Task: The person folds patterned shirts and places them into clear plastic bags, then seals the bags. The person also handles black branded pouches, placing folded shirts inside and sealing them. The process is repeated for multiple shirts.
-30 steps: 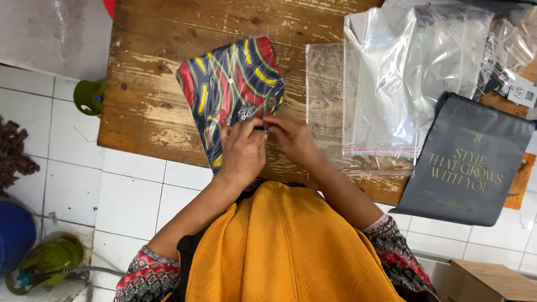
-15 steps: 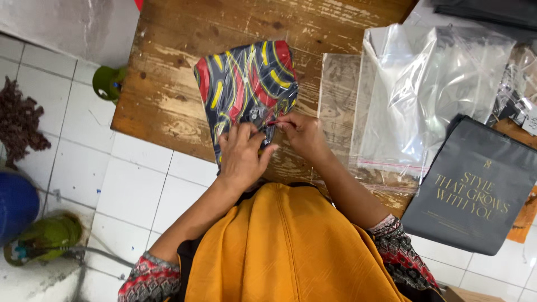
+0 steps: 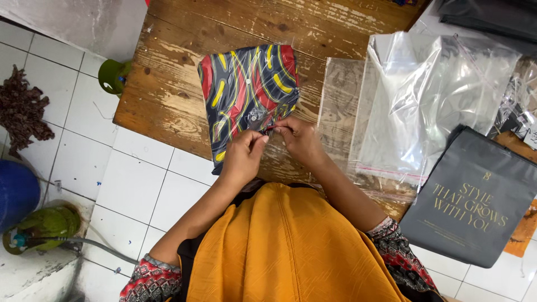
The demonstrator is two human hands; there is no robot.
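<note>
Folded patterned garment [image 3: 249, 92] on wooden surface [image 3: 168, 95], long axis 12–6; both hands at its 6 o'clock edge; left hand [image 3: 241, 159] and right hand [image 3: 299, 137] pinching the hem together; clear plastic bags [image 3: 430, 100] at 3 o'clock.

Your hands [image 3: 243, 156] [image 3: 299, 137] meet at the near edge of the folded shirt [image 3: 249, 95], which blocks the table [image 3: 168, 95] at 12 o'clock. At 9 to 11 o'clock you have bare wood out to the table's left edge, where a green cup [image 3: 113, 76] sits at the corner. From 1 to 3 o'clock, clear bags [image 3: 414, 106] cover the surface, with a dark pouch [image 3: 475, 207] beyond them at 4 o'clock.
</note>
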